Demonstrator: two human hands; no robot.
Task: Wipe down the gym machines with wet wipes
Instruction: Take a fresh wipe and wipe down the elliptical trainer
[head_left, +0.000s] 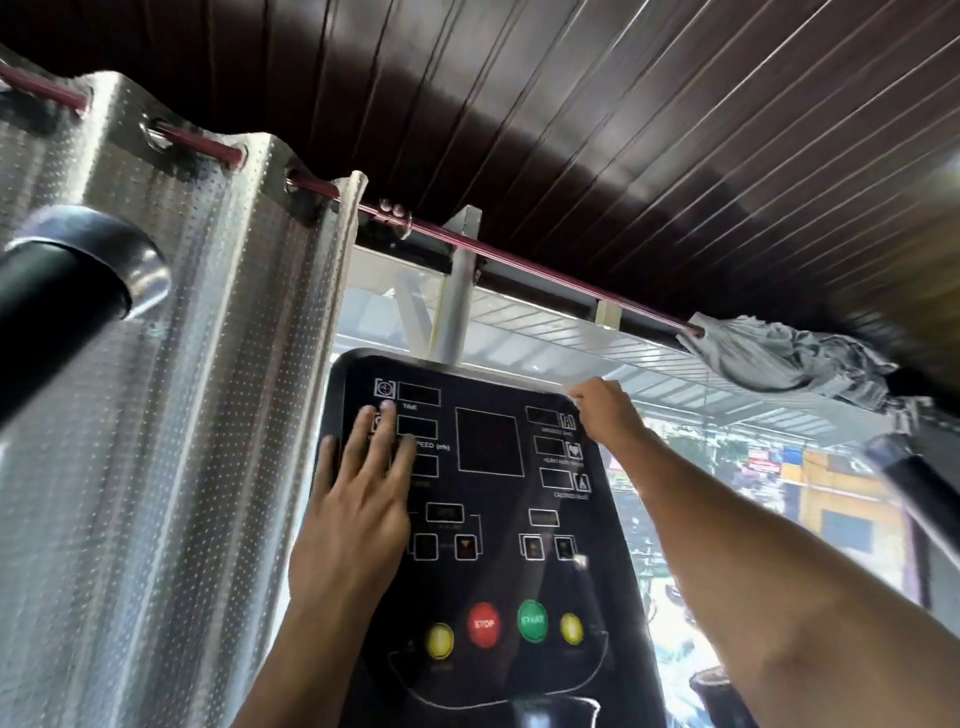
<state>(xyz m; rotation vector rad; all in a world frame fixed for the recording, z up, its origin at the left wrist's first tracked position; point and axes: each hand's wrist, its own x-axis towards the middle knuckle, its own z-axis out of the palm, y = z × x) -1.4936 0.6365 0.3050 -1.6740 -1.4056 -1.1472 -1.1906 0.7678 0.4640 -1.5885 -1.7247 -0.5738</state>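
1. The thing to wipe here is the console panel (488, 499) of a treadmill-type machine. It stands upright in front of the person and leans a little back. Its long axis runs bottom to top of the view, from the round buttons up to the display windows.

2. Left hand (353, 499) lies flat on the left side of the panel, fingers straight and spread, tips near the TIME and SPEED windows. It presses on the face and grasps nothing. No wipe is visible under it.

3. Right hand (605, 410) is at the top right corner of the panel, fingers curled in. A small white edge shows at the fingertips, prob. the wet wipe (574, 391), but it is too small to be sure. So I judge it pinches a wipe; I cannot tell it for certain.

4. Key relation: the unwiped face lies below and to the left of the right hand, along the long axis down to the STOP button (483, 623) and START button (532, 620). The right hand is the working one and is nearer to the top edge; the left hand only steadies.

5. Next move, in my judgement: draw the right hand downward or across the top edge twd. the left. The left hand covers part of the face, so it must shift for that area.

6. Risk: pressing buttons by accident.
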